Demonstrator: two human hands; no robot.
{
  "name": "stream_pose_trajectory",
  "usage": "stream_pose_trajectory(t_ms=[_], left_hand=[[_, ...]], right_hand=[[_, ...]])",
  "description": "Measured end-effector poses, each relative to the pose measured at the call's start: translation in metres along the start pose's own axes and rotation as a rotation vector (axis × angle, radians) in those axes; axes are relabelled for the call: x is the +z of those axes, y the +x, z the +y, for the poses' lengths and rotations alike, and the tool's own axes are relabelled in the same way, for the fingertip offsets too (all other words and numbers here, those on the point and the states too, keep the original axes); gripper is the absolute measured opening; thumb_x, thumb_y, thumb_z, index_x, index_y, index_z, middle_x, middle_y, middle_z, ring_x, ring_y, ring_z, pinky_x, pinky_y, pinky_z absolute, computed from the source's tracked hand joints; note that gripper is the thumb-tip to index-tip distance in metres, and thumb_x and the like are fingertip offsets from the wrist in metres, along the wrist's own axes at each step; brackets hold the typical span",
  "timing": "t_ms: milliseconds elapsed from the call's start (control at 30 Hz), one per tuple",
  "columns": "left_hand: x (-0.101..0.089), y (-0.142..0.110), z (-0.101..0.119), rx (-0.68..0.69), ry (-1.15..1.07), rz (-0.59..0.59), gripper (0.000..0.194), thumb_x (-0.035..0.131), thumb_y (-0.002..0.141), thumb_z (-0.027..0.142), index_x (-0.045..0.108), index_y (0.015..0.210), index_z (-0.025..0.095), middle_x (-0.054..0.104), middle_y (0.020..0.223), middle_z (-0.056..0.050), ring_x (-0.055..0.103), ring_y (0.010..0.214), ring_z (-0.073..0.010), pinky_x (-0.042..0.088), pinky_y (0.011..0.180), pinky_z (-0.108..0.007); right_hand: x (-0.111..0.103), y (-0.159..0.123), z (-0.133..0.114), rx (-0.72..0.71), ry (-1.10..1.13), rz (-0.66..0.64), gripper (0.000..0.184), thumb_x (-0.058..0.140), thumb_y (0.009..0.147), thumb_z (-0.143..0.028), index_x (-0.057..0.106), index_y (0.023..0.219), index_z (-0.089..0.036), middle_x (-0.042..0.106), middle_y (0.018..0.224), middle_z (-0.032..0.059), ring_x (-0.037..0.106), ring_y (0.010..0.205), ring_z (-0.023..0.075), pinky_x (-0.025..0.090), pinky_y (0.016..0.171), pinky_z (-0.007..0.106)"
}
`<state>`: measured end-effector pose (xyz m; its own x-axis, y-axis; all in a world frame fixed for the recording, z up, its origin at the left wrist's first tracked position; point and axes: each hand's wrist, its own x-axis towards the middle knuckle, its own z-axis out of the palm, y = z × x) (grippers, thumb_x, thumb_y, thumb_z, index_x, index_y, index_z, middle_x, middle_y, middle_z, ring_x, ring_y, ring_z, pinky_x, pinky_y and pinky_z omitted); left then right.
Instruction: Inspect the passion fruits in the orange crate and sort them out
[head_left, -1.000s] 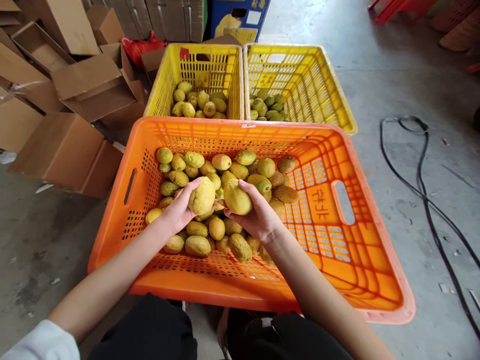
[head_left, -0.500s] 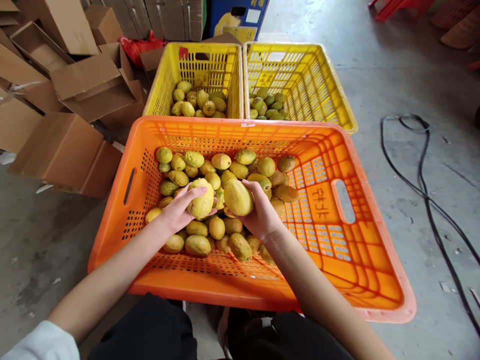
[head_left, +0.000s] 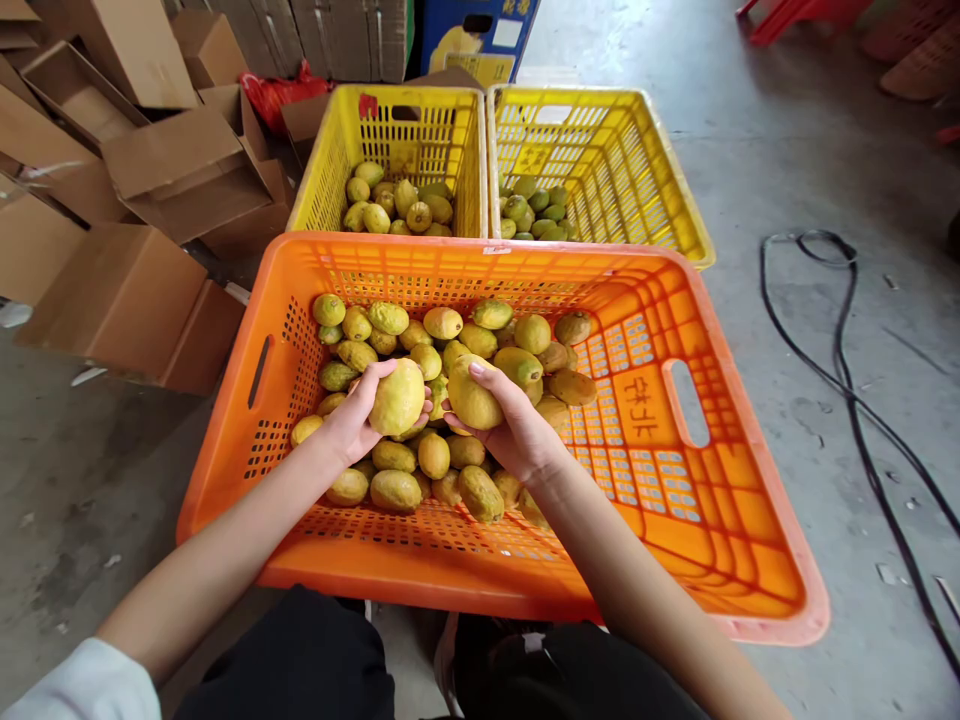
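My left hand [head_left: 358, 418] is closed around a plump yellow fruit [head_left: 397, 397], its thumb over the top. A second yellow fruit [head_left: 473, 395] sits in my right hand [head_left: 521, 425], with the thumb across its upper side. Both hands hover over the middle of a big orange plastic crate [head_left: 720, 530], and the two fruits are a little apart. Below them lie many oval yellow-green fruits [head_left: 395, 491], some browned and bumpy. Their exact kind I cannot tell.
Beyond the orange crate stand a left yellow crate [head_left: 319, 190] and a right yellow crate [head_left: 645, 170], both with fruit at the bottom. Cardboard boxes [head_left: 120, 300] are heaped at the left. A black cable [head_left: 847, 370] lies on the floor at the right.
Both hands have turned their fruits slightly in place. The left thumb moved up to the fruit's top edge, and the right thumb slid further over its fruit.
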<state>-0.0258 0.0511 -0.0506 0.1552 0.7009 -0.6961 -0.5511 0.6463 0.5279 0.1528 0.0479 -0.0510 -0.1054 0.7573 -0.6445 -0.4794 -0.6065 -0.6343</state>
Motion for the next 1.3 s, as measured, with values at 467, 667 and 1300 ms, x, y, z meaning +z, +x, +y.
stream_pose_trajectory(t_ms=[467, 667, 1300], left_hand=[[-0.006, -0.001, -0.003, 0.003, -0.04, -0.042, 0.02, 0.077, 0.081, 0.013, 0.069, 0.098, 0.017, 0.075, 0.086, -0.003, 0.074, 0.076, -0.0174, 0.065, 0.074, -0.028], [0.0, -0.001, 0.003, -0.091, -0.057, 0.016, 0.021, 0.065, 0.094, 0.03, 0.07, 0.106, 0.014, 0.076, 0.086, -0.01, 0.076, 0.074, -0.0213, 0.065, 0.068, -0.03], [-0.002, -0.002, 0.002, -0.046, -0.132, -0.025, 0.03, 0.072, 0.083, 0.021, 0.066, 0.112, 0.019, 0.077, 0.096, -0.009, 0.076, 0.085, -0.0222, 0.066, 0.074, -0.031]], right_hand=[[0.012, -0.007, -0.01, 0.075, 0.103, 0.056, 0.021, 0.051, 0.094, -0.036, 0.064, 0.09, -0.021, 0.075, 0.073, 0.0072, 0.077, 0.081, 0.0267, 0.067, 0.068, 0.036], [0.01, -0.004, -0.011, 0.121, 0.112, 0.103, 0.021, 0.051, 0.094, -0.035, 0.065, 0.091, -0.019, 0.072, 0.071, 0.0073, 0.077, 0.075, 0.0272, 0.066, 0.064, 0.036], [-0.002, 0.004, 0.001, 0.057, 0.261, -0.034, 0.017, 0.078, 0.084, -0.028, 0.064, 0.094, -0.024, 0.074, 0.084, -0.0004, 0.074, 0.075, 0.0193, 0.069, 0.074, 0.034]])
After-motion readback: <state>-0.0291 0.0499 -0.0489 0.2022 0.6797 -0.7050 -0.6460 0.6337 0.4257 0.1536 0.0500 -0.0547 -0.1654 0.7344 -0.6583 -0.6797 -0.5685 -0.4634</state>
